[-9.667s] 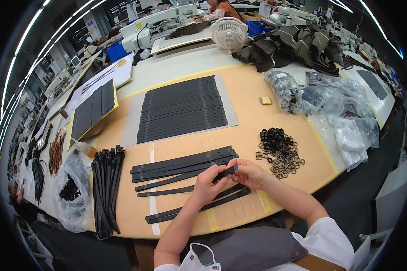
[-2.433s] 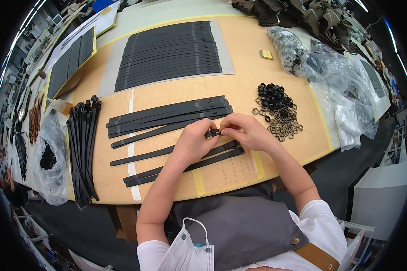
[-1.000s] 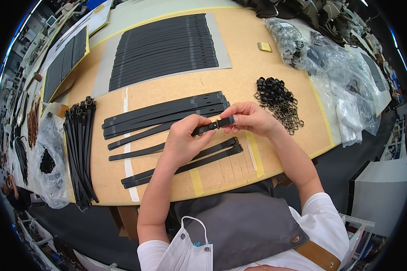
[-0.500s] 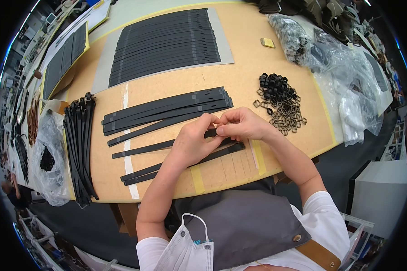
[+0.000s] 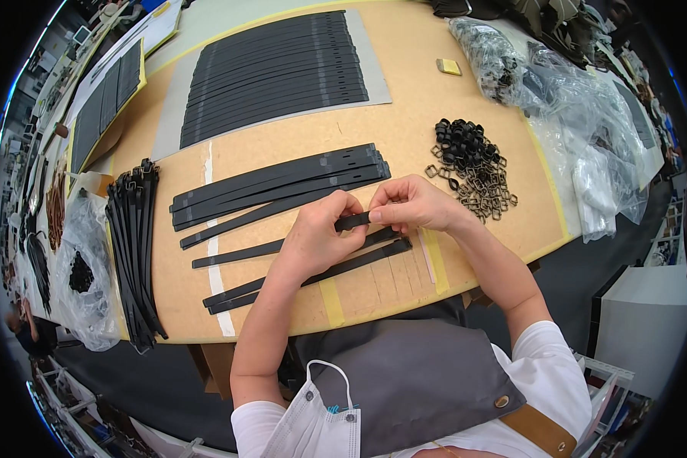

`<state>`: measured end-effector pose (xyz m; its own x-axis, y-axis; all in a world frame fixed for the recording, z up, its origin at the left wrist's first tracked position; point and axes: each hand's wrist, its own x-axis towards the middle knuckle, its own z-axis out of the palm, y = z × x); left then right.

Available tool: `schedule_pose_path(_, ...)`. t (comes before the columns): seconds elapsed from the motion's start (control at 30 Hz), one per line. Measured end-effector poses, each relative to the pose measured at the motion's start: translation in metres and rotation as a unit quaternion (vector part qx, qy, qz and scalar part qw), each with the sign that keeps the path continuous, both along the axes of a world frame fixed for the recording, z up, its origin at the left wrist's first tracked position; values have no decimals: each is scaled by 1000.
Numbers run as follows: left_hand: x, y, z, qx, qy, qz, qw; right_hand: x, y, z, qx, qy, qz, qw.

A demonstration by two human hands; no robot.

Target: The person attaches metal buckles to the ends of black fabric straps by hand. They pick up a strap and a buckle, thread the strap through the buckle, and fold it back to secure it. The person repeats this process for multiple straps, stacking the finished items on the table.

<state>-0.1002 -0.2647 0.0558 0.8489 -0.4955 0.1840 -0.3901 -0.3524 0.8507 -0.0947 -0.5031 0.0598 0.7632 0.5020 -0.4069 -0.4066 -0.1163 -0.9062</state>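
A narrow black strap (image 5: 353,221) is gripped between my two hands at the middle of the table. My left hand (image 5: 322,235) is closed round it, and a length running out left of that wrist appears to be the same strap. At its right end, the thumb and fingers of my right hand (image 5: 414,204) pinch the tip; whatever may lie under those fingertips is hidden. Two more black straps (image 5: 359,261) lie nearer to me, partly beneath my hands. Just beyond my hands rests a stack of wider black strips (image 5: 275,183) with slots at their right ends.
Right of my hands lie a pile of metal buckles (image 5: 487,191) and black loops (image 5: 462,143). Buckled straps (image 5: 133,244) are bunched at the left. A board of strips (image 5: 275,76) lies at the back, plastic bags (image 5: 588,130) at the right, a yellow block (image 5: 448,67) nearby.
My hands have drawn slightly apart, so more of the strap shows between them. The strap's left end has slid slightly to the right.
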Motion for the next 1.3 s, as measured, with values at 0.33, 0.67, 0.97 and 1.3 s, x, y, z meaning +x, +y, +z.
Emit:
schedule_pose_path(0.33, -1, 0, 0, -10, -3, -5, 1000, 0, 0, -3, 2, -2, 2, 1000)
schedule_pose_path(0.67, -1, 0, -1, -8, 4, -9, 1000, 0, 2, -5, -3, -5, -1, 1000)
schedule_pose_path(0.97, -3, -3, 3, -28, -16, -15, 999, -4, 9, -7, 9, -29, -32, 999)
schedule_pose_path(1.3, -7, -7, -4, -52, -46, -7, 998, -6, 10, -14, 4, -85, -12, 996)
